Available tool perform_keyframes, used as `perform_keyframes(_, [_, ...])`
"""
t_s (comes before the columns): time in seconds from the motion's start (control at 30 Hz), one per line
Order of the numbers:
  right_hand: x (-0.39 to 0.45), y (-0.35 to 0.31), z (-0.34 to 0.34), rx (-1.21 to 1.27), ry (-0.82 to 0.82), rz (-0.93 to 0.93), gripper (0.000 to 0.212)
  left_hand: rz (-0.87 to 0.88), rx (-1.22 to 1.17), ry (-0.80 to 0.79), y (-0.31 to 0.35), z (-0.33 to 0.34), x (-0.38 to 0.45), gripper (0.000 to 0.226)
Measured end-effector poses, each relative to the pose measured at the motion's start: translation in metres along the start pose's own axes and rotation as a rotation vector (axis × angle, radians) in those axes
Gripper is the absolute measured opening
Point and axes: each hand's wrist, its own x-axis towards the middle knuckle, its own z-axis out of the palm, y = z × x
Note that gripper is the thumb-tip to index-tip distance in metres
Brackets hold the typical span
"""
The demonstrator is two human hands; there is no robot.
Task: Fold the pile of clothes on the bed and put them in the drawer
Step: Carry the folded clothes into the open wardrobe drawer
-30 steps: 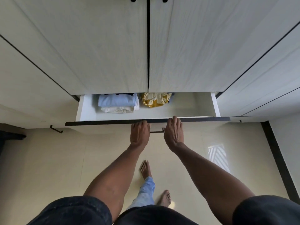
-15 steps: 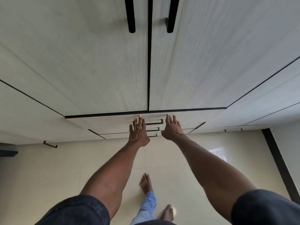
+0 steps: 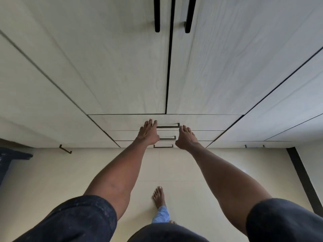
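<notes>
The top drawer point(image 3: 206, 122) of the pale wood wardrobe sits flush with the drawers below it, its front closed. My left hand point(image 3: 148, 132) reaches to the drawer front just left of the black handle point(image 3: 168, 126), fingers straight and spread. My right hand point(image 3: 186, 137) is right of that handle, fingers straight and together, pointing at the drawer front. Neither hand holds anything. The folded clothes are hidden inside.
Two tall wardrobe doors point(image 3: 122, 67) with long black handles rise above the drawers. Two more drawers point(image 3: 201, 135) lie below the top one. A dark bed corner point(image 3: 12, 154) shows at the left edge. My bare foot point(image 3: 159, 198) stands on beige floor tiles.
One second ago the drawer stood open with folded clothes inside. Both hands pushed it in; it is now fully shut, and the view has tilted up.
</notes>
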Motion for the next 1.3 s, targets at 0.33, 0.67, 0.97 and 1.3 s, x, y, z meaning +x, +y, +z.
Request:
perform_keyframes(0.33, [-0.143,-0.040,0.061,-0.064,0.088,-0.264,0.030,-0.223,-0.126,0.089,-0.020,0.071,-0.192,0.049])
perform_keyframes(0.67, [-0.248,-0.140,0.162,-0.265,-0.072,-0.583,0.015,-0.538,-0.322,0.090,-0.122,0.154,-0.360,0.038])
perform_keyframes(0.97, [-0.312,-0.253,0.246,-0.190,-0.181,-0.539,0.020,-0.553,-0.158,-0.035,-0.259,0.190,-0.433,0.041])
perform_keyframes(1.3, [-0.263,-0.163,0.196,-0.098,-0.022,-0.197,0.016,-0.162,-0.107,-0.032,-0.202,0.157,-0.335,0.044])
